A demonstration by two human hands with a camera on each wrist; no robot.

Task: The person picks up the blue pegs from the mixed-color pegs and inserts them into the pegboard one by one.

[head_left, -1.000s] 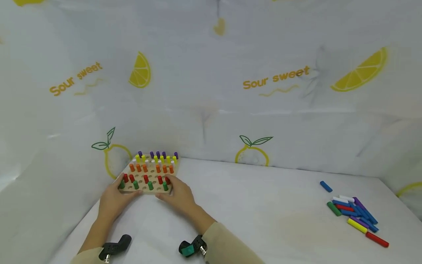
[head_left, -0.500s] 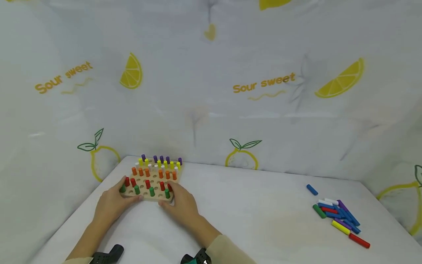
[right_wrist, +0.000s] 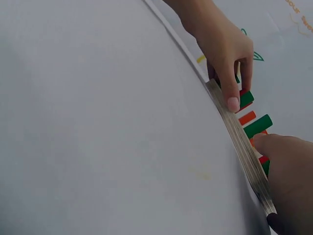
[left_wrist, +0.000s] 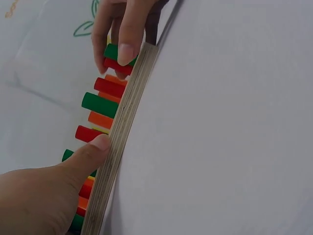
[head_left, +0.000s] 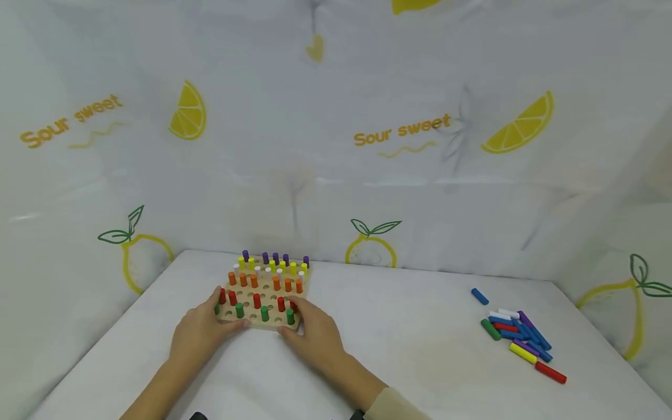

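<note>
A pale wooden pegboard (head_left: 262, 325) lies on the white table, left of centre. Upright pegs stand in rows: green pegs (head_left: 265, 314) nearest, then red (head_left: 256, 301), orange (head_left: 254, 281), white, yellow and purple pegs (head_left: 275, 257) farthest; some holes are bare. My left hand (head_left: 196, 332) grips the near left corner, thumb on the front edge, fingers along the left side. My right hand (head_left: 321, 335) holds the near right corner likewise, partly covering a red peg. In the left wrist view, the board's layered plywood edge (left_wrist: 120, 132) runs between both thumbs.
Loose pegs lie piled on the right side: several blue, white, purple, a green peg (head_left: 490, 329), a yellow peg (head_left: 522, 353) and a red peg (head_left: 550, 372). One blue peg (head_left: 480, 296) lies apart. A white lemon-print sheet (head_left: 294, 116) rises behind the table.
Both hands have shifted the pegboard to the right along the table, away from the left wall. The head view has turned slightly right. The loose pegs lie unchanged.
</note>
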